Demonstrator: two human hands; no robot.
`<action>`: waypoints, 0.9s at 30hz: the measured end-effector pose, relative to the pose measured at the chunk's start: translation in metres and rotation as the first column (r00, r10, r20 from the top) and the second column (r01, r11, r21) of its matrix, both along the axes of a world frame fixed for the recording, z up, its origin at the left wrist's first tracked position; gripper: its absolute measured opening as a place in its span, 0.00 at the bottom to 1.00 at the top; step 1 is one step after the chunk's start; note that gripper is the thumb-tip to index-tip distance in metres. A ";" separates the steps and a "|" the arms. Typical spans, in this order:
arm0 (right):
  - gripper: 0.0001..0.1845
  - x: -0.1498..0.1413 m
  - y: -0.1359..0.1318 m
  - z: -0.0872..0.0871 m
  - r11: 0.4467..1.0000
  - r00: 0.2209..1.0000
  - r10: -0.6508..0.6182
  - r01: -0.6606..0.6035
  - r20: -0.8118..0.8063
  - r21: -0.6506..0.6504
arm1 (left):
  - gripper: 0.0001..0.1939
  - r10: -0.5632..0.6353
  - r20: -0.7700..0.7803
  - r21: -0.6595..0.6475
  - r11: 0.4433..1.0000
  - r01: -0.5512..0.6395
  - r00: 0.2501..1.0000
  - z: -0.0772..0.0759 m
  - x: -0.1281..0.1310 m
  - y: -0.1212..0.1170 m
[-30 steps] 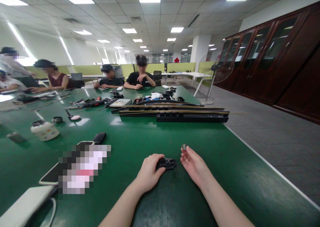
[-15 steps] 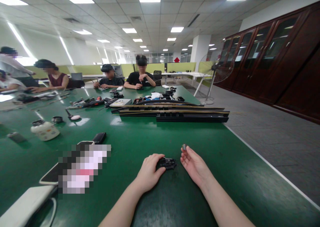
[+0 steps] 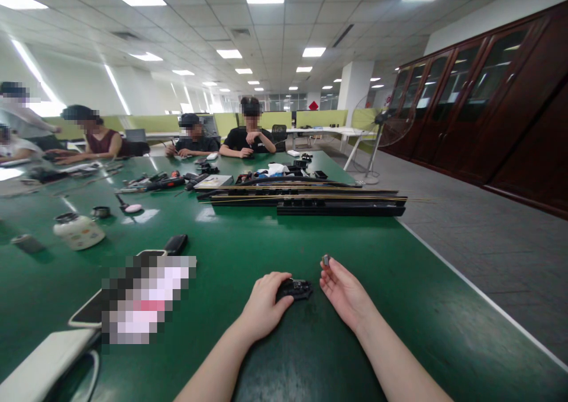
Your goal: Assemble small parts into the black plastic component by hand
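Observation:
On the green tabletop (image 3: 213,343) lies a small black part with fine detail on top (image 3: 300,288), too small to name surely. My left hand (image 3: 266,307) grips its left end between thumb and fingers, covering that end. To the right, my right hand (image 3: 344,292) is raised a little, palm turned inward. Its thumb and fingertips pinch a small grey metallic block (image 3: 326,260). A short gap separates the block from the black part.
Black rails with thin brass-coloured rods (image 3: 341,207) lie across the table ahead. Left are a blurred-out phone-like screen (image 3: 146,301), a white box with a cable (image 3: 44,363), and a white jar (image 3: 80,232). Several people sit beyond; a floor fan (image 3: 377,121) stands at right.
The grey block in my right fingertips has tilted very slightly. Both hands otherwise stay in place, and the black part has not moved.

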State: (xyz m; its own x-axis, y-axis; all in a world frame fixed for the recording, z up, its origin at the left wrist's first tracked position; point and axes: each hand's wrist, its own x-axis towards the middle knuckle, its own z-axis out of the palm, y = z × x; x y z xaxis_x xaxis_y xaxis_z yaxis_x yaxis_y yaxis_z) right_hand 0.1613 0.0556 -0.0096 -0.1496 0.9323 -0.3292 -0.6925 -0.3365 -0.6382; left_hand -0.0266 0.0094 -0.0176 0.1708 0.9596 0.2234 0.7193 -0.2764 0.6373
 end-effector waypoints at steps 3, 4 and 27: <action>0.15 -0.001 -0.001 0.002 1.000 0.999 0.008 -0.009 0.034 0.021 | 0.19 -0.001 0.001 -0.005 1.000 0.001 1.000 0.000 0.000 0.000; 0.16 -0.001 -0.001 0.002 0.999 0.999 0.009 -0.011 0.051 0.031 | 0.19 -0.001 0.002 -0.006 1.000 0.001 1.000 -0.001 0.000 0.000; 0.08 -0.010 -0.018 0.003 0.590 0.257 -0.322 -0.699 0.911 0.405 | 0.18 -0.005 0.003 0.020 1.000 0.005 1.000 -0.007 -0.001 0.002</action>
State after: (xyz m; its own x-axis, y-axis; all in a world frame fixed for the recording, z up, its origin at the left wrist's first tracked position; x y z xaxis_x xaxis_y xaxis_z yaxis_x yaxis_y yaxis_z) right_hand 0.1517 0.0372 -0.0065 -0.4703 0.8417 0.2653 0.4834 0.4972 -0.7204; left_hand -0.0278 0.0118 -0.0243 0.1753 0.9540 0.2433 0.7161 -0.2931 0.6335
